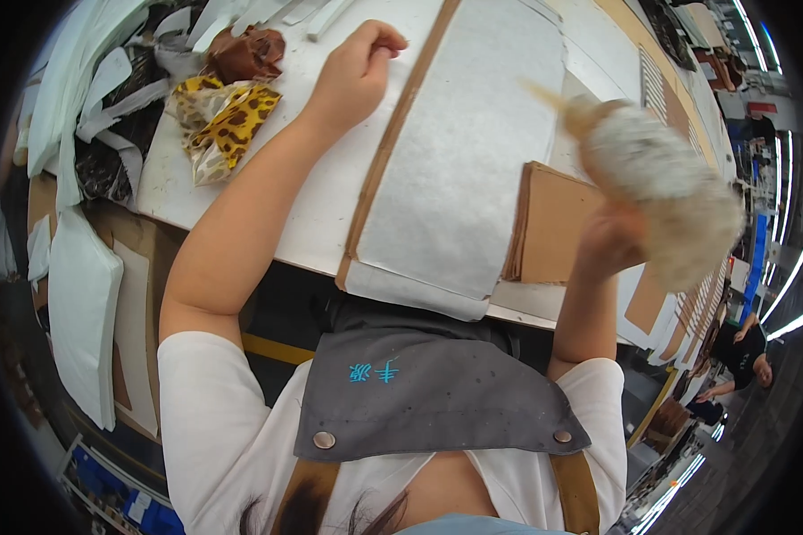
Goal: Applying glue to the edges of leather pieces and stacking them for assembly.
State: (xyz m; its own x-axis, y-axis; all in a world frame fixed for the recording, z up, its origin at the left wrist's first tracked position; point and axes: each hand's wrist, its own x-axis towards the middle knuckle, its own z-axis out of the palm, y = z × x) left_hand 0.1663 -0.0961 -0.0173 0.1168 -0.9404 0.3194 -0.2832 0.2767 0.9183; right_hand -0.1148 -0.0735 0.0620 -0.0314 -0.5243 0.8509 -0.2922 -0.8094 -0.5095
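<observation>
My right hand [609, 237] grips a squeeze bottle [662, 180], blurred, with a lumpy off-white crust and a narrow pale nozzle. The bottle is held above the right part of the table, its nozzle towards the far left. Beneath the nozzle side lies a long stack of pale grey-white sheets [462, 154], with a brown strip [401, 127] along its left edge. The stack's near end overhangs the table edge. To the left of the strip, my left hand [361, 73] is held with its fingers curled in; nothing shows in it.
Brown board pieces [559, 227] are stacked right of the sheets. A leopard-print bundle [231, 124] and crumpled brown material [247, 53] lie on the white table [308, 207] at left, beside a black bag [117, 147] and white offcuts. A person [739, 351] is far right.
</observation>
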